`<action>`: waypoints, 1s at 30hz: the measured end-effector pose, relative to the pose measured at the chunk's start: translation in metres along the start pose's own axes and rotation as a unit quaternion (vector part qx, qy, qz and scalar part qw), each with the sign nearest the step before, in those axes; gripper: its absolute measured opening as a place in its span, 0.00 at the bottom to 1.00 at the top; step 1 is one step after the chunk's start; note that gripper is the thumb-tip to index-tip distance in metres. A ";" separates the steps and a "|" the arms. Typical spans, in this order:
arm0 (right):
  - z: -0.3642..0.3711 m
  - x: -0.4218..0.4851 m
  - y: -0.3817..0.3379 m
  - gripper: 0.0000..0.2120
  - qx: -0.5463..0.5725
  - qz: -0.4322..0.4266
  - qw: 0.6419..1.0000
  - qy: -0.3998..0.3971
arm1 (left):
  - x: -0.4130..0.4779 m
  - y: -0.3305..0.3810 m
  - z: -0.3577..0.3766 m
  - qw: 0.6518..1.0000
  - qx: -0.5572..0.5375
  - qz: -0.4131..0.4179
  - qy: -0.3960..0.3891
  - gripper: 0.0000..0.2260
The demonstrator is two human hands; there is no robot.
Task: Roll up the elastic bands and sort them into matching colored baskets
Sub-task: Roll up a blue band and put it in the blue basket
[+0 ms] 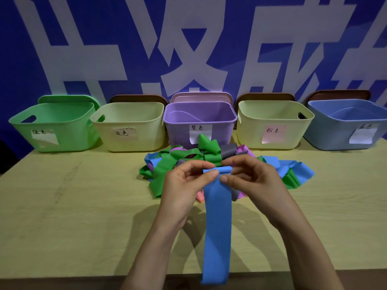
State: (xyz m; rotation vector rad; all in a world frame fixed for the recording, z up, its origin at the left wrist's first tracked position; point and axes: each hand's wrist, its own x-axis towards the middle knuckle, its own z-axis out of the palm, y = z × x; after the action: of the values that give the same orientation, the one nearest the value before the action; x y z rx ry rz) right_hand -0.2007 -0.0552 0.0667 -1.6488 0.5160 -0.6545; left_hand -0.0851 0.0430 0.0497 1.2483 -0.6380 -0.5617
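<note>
I am viewing the green basket [52, 130] standing far left on the table [73, 206]. The left hand [184, 185] is pinching the curled top end of the blue band [217, 216], which is trailing past the near table edge. The right hand [251, 181] is pinching the same end. The blue basket [339, 130] is standing far right.
</note>
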 end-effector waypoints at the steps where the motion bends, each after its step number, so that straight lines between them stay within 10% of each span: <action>1: 0.001 0.000 -0.001 0.07 0.004 0.002 1.000 0.003 | 0.000 -0.001 0.000 1.000 0.005 0.001 -0.002 0.10; 12: 0.006 0.003 0.006 0.01 0.111 0.005 0.992 0.064 | -0.002 -0.001 0.001 0.998 0.014 -0.060 -0.029 0.07; 30: -0.002 0.001 0.009 0.24 0.055 -0.003 0.998 0.003 | 0.001 -0.003 -0.003 0.998 -0.031 -0.047 -0.016 0.09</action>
State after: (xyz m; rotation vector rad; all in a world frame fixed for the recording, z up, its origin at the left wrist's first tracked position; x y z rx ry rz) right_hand -0.2007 -0.0589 0.0578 -1.5460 0.4707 -0.6811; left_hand -0.0825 0.0439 0.0461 1.2170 -0.5871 -0.6768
